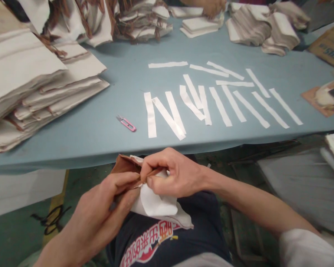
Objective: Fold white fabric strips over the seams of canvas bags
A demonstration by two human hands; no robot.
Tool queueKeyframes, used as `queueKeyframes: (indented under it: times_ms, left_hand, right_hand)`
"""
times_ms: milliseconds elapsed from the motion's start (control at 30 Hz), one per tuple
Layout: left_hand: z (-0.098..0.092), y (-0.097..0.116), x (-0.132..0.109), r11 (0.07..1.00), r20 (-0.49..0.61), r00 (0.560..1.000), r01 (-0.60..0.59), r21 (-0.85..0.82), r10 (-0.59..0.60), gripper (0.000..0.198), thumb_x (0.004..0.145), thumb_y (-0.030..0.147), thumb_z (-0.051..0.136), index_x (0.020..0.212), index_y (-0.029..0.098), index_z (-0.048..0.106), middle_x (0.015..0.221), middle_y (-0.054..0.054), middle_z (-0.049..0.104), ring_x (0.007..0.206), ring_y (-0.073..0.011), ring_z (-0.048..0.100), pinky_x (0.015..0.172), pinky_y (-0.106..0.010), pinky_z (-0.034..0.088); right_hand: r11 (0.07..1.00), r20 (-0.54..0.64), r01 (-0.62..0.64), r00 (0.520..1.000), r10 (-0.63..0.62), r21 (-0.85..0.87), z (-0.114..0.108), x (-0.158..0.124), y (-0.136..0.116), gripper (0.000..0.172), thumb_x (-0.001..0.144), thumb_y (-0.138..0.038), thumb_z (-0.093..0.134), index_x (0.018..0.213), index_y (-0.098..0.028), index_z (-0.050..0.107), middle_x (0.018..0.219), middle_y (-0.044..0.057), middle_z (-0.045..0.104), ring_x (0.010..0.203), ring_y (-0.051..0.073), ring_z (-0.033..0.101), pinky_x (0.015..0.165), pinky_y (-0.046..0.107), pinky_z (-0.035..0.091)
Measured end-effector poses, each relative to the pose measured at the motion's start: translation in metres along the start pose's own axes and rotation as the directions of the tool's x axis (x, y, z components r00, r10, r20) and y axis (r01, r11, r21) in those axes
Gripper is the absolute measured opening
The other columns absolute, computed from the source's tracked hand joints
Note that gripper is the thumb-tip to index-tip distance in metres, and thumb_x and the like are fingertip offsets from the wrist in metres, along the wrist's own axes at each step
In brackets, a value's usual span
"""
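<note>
Over my lap, just off the table's front edge, I hold a brown and white fabric piece [158,202]. My left hand [108,204] pinches its brown edge between thumb and fingers. Touching it at the same spot, my right hand [172,174] is closed on the brown edge too. The white part of the fabric hangs below both hands. Pink thread snips [126,123] lie on the table in front of my hands. Several white strips [151,115] are spread to the right of the snips, some overlapping.
The blue-green table [122,81] carries stacked white pieces [22,70] at the left and brown-and-white bundles [139,22] behind. Further back, another person's hand [214,7] touches a white stack [199,26]. A cardboard box [328,46] stands at the far right.
</note>
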State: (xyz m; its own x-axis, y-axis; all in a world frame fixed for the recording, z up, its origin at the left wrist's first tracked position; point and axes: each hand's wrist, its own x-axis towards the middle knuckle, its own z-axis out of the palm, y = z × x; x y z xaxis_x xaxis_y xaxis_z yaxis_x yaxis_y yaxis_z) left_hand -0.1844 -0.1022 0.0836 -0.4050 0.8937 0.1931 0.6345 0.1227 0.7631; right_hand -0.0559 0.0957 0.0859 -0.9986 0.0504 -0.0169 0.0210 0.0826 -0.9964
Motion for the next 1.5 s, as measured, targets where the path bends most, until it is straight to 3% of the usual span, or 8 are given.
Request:
queueKeyframes:
  times_ms: [167,267,500,667,900,1200,1333,1500]
  left_hand:
    - [-0.016,0.013,0.009,0.978,0.246,0.968,0.012,-0.206,0.040,0.035,0.111,0.044,0.050,0.092,0.029,0.076,0.077,0.004,0.077,0.061,-0.0141,0.069,0.057,-0.017,0.051]
    - [-0.017,0.007,0.011,0.976,0.308,0.951,0.041,-0.215,0.028,0.044,0.111,0.041,0.048,0.072,0.025,0.059,0.064,0.004,0.062,0.053,-0.0134,0.054,0.050,-0.021,0.042]
    - [-0.004,-0.018,0.001,0.945,0.198,0.924,-0.326,-0.040,0.327,0.027,0.111,0.029,0.060,0.084,0.025,0.057,0.063,0.008,0.058,0.051,-0.0106,0.051,0.052,-0.026,0.034]
    - [-0.005,-0.015,0.003,0.940,0.276,0.898,-0.321,-0.118,0.342,0.019,0.111,0.034,0.061,0.095,0.025,0.062,0.069,0.008,0.064,0.053,-0.0098,0.056,0.055,-0.024,0.037]
    - [-0.002,0.013,0.001,0.973,0.252,0.942,-0.232,0.008,0.222,0.038,0.104,0.019,0.055,0.069,0.023,0.038,0.057,0.010,0.045,0.047,-0.0063,0.043,0.049,-0.021,0.030]
    - [0.017,0.027,-0.023,0.961,0.174,0.952,-0.223,-0.164,0.251,0.036,0.098,0.007,0.051,0.072,0.023,0.031,0.051,0.015,0.040,0.041,-0.0029,0.035,0.046,-0.019,0.025]
    - [0.015,0.026,-0.029,0.957,0.229,0.951,-0.146,-0.252,0.206,0.040,0.104,0.020,0.055,0.073,0.024,0.029,0.059,0.013,0.028,0.046,-0.0053,0.031,0.045,-0.021,0.023]
    - [0.018,0.030,-0.032,0.974,0.265,0.940,-0.187,-0.126,0.215,0.039,0.105,0.015,0.051,0.071,0.024,0.033,0.057,0.012,0.038,0.046,-0.0046,0.042,0.049,-0.021,0.030]
  right_hand:
    - [0.837,0.036,0.341,0.932,-0.360,-0.427,-0.006,-0.011,-0.011,0.012,0.084,-0.013,0.063,0.083,-0.017,0.074,0.072,-0.002,0.070,0.067,0.012,0.059,0.065,0.025,0.041]
    - [0.831,0.146,0.332,0.943,-0.299,-0.447,-0.009,-0.013,-0.018,0.016,0.099,-0.018,0.064,0.089,-0.017,0.076,0.076,0.000,0.073,0.073,0.013,0.063,0.069,0.025,0.045]
    - [0.892,0.251,0.282,0.947,-0.200,-0.355,-0.015,-0.016,-0.008,0.020,0.106,-0.025,0.065,0.102,-0.014,0.081,0.085,0.004,0.080,0.077,0.015,0.067,0.074,0.026,0.049]
    - [0.759,0.285,0.380,0.922,-0.264,-0.528,-0.009,-0.022,-0.020,0.020,0.108,-0.017,0.061,0.108,-0.013,0.081,0.091,0.005,0.083,0.082,0.017,0.070,0.077,0.028,0.051]
    - [0.520,0.353,0.394,0.918,-0.181,-0.758,0.001,-0.030,-0.033,0.026,0.109,-0.014,0.054,0.098,-0.015,0.077,0.086,0.006,0.080,0.081,0.020,0.065,0.075,0.032,0.051]
    - [0.605,0.364,0.426,0.903,-0.230,-0.673,0.003,-0.042,-0.023,0.022,0.114,-0.027,0.058,0.102,-0.018,0.074,0.091,0.003,0.080,0.087,0.018,0.069,0.082,0.032,0.052]
    - [0.612,0.393,0.470,0.880,-0.267,-0.637,0.007,-0.051,-0.035,0.022,0.114,-0.020,0.054,0.102,-0.016,0.073,0.088,0.002,0.080,0.082,0.016,0.067,0.085,0.032,0.051]
    - [0.567,0.428,0.456,0.883,-0.193,-0.686,0.014,-0.061,-0.044,0.019,0.104,-0.007,0.059,0.093,-0.016,0.072,0.086,0.001,0.079,0.076,0.017,0.063,0.079,0.033,0.049]
